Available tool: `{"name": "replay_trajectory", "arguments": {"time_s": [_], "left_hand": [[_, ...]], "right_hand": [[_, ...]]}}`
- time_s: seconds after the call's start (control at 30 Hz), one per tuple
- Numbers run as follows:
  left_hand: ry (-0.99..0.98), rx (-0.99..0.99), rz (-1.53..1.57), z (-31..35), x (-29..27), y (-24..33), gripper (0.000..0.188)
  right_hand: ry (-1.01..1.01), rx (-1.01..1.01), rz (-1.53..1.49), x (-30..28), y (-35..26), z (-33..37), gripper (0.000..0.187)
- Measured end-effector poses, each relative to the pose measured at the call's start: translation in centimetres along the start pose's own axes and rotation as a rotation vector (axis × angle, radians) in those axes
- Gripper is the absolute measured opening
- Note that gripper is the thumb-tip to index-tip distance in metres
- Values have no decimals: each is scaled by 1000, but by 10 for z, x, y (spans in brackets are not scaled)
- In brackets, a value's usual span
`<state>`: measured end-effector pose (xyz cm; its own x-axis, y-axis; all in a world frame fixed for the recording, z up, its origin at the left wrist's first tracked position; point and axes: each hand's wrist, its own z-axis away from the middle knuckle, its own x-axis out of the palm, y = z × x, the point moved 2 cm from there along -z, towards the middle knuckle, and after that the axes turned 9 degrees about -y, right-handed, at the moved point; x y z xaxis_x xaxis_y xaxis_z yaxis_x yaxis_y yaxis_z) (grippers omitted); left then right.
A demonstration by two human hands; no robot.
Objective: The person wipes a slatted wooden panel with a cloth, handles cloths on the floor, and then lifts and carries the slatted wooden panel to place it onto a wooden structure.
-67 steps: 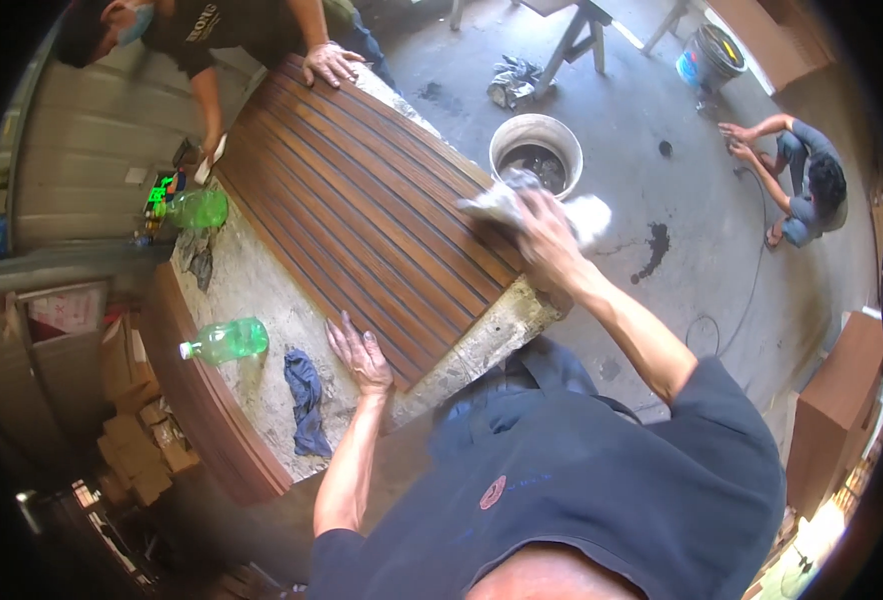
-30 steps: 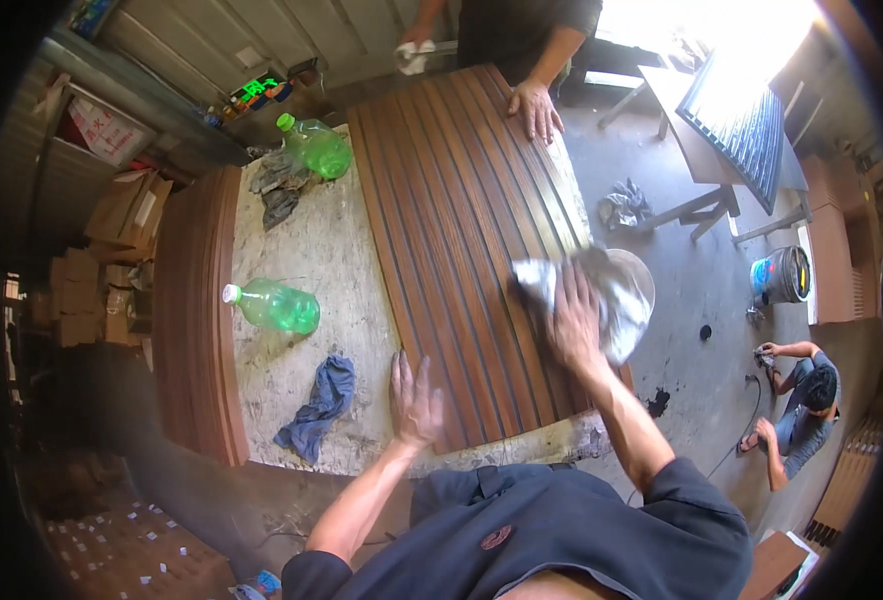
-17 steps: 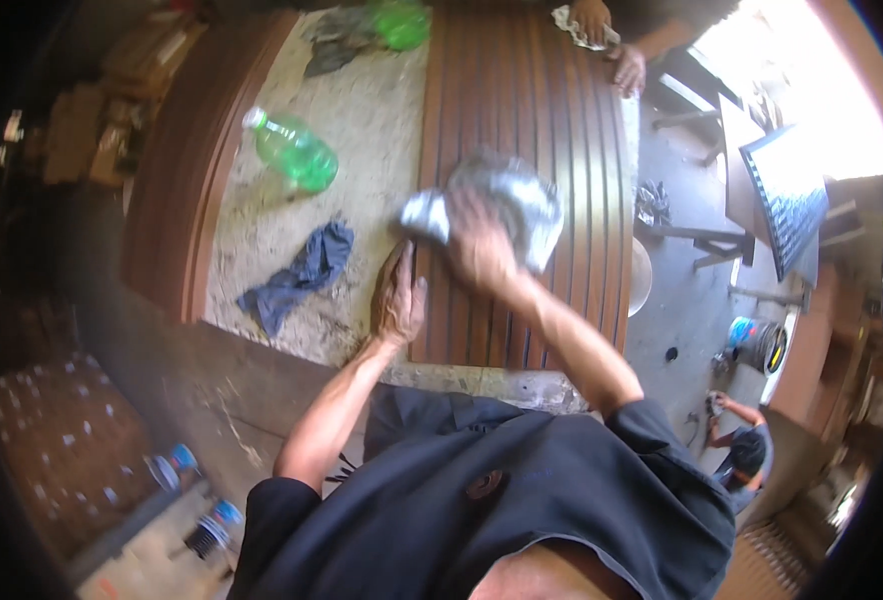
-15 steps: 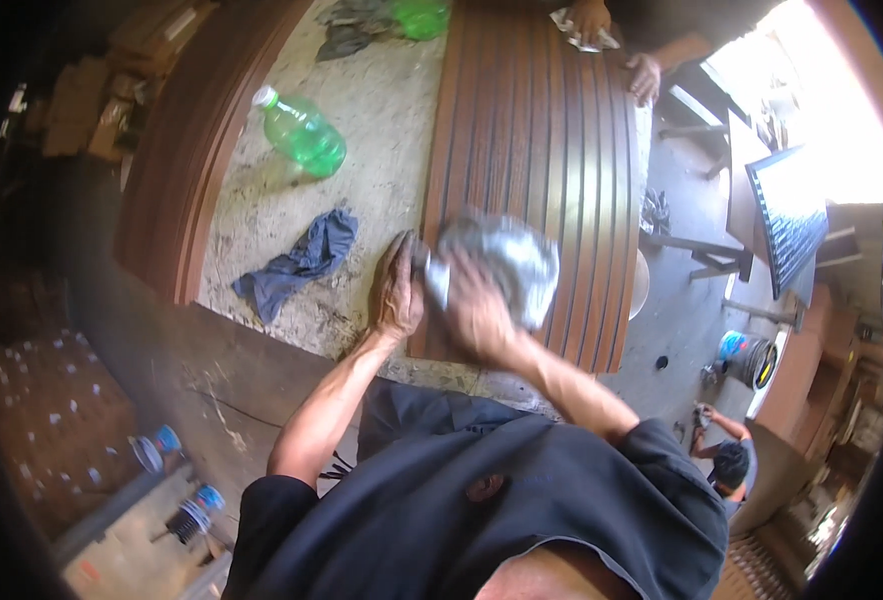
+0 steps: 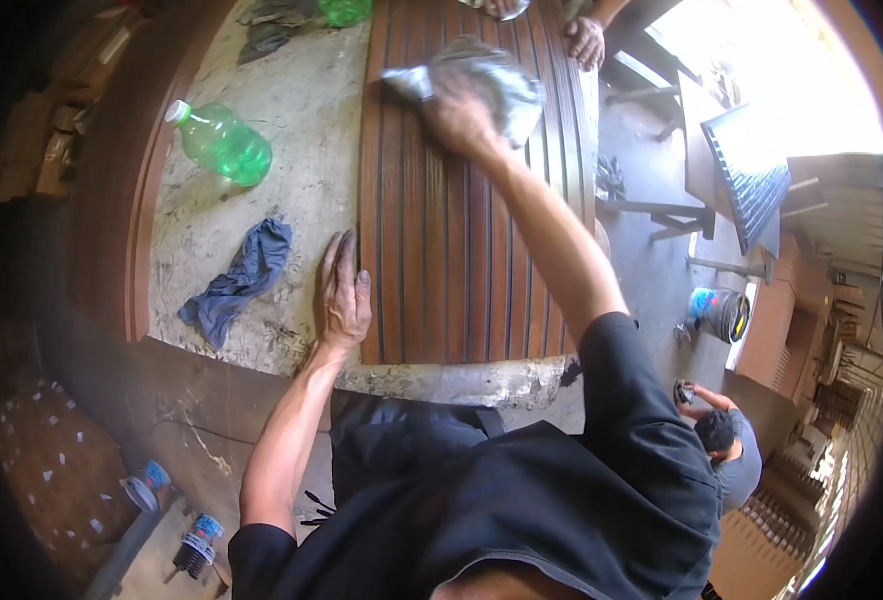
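Observation:
A grooved brown wood panel (image 5: 442, 260) lies lengthwise on a worn, stained tabletop (image 5: 312, 130). Toward its far part, my right hand (image 5: 462, 112) presses a crumpled whitish-grey rag (image 5: 514, 95) onto the slats; the rag is smeared by motion. My left hand (image 5: 342, 300) rests at the panel's left edge, holding nothing, its darkened fingers stretched out and thumb beside the edge. Left of it lies a crumpled blue-grey cloth (image 5: 242, 282). Farther off, a clear bottle of green liquid (image 5: 224, 145) lies on its side.
Across the panel, a co-worker's hand (image 5: 587, 42) sits at the far right corner, the other on a white cloth (image 5: 502, 8). Stacked brown boards (image 5: 112, 220) border the left side. At right are a paint bucket (image 5: 719, 314), trestles and another person (image 5: 727, 450).
My right hand has swept the rag away from me toward the panel's far part. My left hand has slid slightly nearer me along the edge. The whole view has shifted.

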<state>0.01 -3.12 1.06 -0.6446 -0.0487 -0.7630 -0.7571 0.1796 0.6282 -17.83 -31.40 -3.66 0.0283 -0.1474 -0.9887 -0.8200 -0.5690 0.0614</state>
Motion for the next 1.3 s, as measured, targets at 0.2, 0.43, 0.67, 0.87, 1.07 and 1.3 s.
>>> {"name": "replay_trajectory", "arguments": {"time_s": [0.2, 0.43, 0.67, 0.87, 1.07, 1.3], "left_hand": [[-29, 3, -95, 7, 3, -9, 47], [-49, -18, -41, 11, 0, -10, 50], [-95, 20, -17, 6, 11, -12, 52], [-68, -32, 562, 9, 14, -37, 48], [-214, 59, 774, 8, -2, -40, 43], [-245, 316, 358, 9, -2, -36, 49]], "right_hand": [[-11, 475, -150, -40, 108, 104, 56], [-66, 513, -63, -83, -6, 245, 56], [-33, 711, -270, -87, -105, 274, 64], [36, 654, -820, -82, -170, 149, 47], [68, 612, -476, -101, -285, 259, 61], [463, 1414, 16, -88, -165, 345, 50]]}}
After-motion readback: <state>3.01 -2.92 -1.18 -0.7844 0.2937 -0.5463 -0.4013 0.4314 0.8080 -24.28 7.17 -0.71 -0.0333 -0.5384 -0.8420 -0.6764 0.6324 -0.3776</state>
